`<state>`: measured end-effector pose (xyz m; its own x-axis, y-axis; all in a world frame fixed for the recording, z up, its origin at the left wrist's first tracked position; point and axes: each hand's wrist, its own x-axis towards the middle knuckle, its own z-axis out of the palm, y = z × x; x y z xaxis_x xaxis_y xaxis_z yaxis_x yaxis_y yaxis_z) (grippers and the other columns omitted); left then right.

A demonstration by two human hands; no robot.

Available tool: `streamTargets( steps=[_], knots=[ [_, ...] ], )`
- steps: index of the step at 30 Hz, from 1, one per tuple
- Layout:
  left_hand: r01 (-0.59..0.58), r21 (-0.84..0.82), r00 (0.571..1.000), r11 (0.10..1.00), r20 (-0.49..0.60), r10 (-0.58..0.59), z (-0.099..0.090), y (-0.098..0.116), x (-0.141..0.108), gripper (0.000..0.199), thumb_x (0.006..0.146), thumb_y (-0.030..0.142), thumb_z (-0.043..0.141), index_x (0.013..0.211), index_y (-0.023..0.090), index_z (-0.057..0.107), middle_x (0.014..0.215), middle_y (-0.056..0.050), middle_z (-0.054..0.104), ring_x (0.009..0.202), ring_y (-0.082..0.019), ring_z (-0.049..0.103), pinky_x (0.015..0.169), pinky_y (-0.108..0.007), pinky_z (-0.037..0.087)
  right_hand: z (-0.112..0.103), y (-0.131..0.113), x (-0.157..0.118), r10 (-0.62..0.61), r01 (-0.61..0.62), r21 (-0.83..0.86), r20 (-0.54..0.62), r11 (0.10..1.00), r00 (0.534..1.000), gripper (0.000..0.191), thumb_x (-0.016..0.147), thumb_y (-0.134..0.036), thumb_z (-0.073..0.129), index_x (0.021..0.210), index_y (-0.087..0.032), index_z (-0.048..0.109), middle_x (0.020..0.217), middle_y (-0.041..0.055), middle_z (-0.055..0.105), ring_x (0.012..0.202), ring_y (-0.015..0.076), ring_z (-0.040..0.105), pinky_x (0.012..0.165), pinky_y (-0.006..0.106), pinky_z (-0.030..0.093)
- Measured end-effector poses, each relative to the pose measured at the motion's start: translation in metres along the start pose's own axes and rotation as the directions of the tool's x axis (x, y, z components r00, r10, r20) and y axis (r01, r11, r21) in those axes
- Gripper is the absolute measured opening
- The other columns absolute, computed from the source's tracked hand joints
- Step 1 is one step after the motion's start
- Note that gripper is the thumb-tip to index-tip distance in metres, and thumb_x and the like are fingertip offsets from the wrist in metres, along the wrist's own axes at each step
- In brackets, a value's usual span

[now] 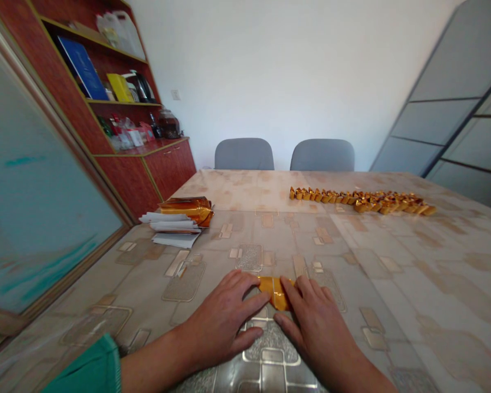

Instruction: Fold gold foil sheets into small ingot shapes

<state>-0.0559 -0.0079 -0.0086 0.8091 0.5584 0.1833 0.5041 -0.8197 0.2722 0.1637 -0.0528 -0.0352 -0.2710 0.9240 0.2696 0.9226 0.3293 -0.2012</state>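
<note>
A small folded piece of gold foil paper (275, 292) lies flat on the patterned tablecloth in front of me. My left hand (233, 308) rests at its left edge, fingertips touching the foil and thumb apart on the cloth. On the other side, my right hand (313, 311) lays its fingers over the right edge, with the thumb stretched out below. Neither hand lifts the paper; both press it against the table. Parts of its edges are hidden under the fingers.
Stacked gold foil sheets (186, 207) and white paper sheets (175, 225) lie at the left. Rows of folded gold ingot shapes (393, 202) stand at the far right of the table (245, 188). Two grey chairs (244, 154) stand behind it, and a red cabinet (169, 166) at the left.
</note>
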Motion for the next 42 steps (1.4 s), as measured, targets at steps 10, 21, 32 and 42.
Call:
streamTargets(
  steps=[10,21,32,42],
  knots=[
    [-0.05,0.082,0.998,0.995,0.027,0.048,-0.005,-0.004,0.001,0.049,0.089,0.043,0.067,0.134,0.029,0.058,0.122,-0.011,0.059,0.112,-0.031,0.056,0.103,-0.052,0.04,0.011,0.01,-0.008,-0.002,-0.001,-0.021,-0.126,1.0,0.992,0.046,0.086,-0.033,0.07,0.126,-0.015,0.058,0.104,0.0125,0.065,0.092,0.0305,0.064,0.079,0.045,0.051],
    [-0.057,0.04,0.993,0.998,0.103,0.053,-0.013,-0.004,0.009,0.052,0.085,0.043,0.072,0.131,0.023,0.056,0.147,-0.01,0.051,0.125,-0.031,0.051,0.109,-0.047,0.038,-0.004,-0.014,0.005,0.057,-0.064,-0.138,-0.056,0.988,0.997,0.049,0.085,-0.049,0.071,0.13,-0.03,0.064,0.096,0.012,0.066,0.088,0.0342,0.063,0.075,0.05,0.047],
    [0.041,-0.005,0.989,0.999,0.146,-0.04,-0.006,-0.014,-0.003,0.061,0.09,0.05,0.065,0.146,0.035,0.046,0.158,-0.004,0.042,0.138,-0.038,0.041,0.114,-0.073,0.018,0.005,0.006,-0.01,0.056,-0.07,-0.13,-0.106,0.989,0.993,0.051,0.086,-0.048,0.069,0.124,-0.014,0.064,0.099,0.0136,0.067,0.091,0.0333,0.063,0.082,0.05,0.046],
    [-0.02,0.064,0.985,0.998,0.173,0.009,-0.004,-0.015,-0.006,0.06,0.093,0.042,0.062,0.15,0.041,0.041,0.16,-0.007,0.038,0.14,-0.042,0.038,0.108,-0.081,0.016,-0.004,0.032,-0.022,0.009,0.021,0.129,-0.228,0.991,0.974,0.046,0.098,-0.025,0.045,0.143,-0.017,0.046,0.115,0.0139,0.07,0.102,0.0282,0.067,0.086,0.043,0.055]
  ],
)
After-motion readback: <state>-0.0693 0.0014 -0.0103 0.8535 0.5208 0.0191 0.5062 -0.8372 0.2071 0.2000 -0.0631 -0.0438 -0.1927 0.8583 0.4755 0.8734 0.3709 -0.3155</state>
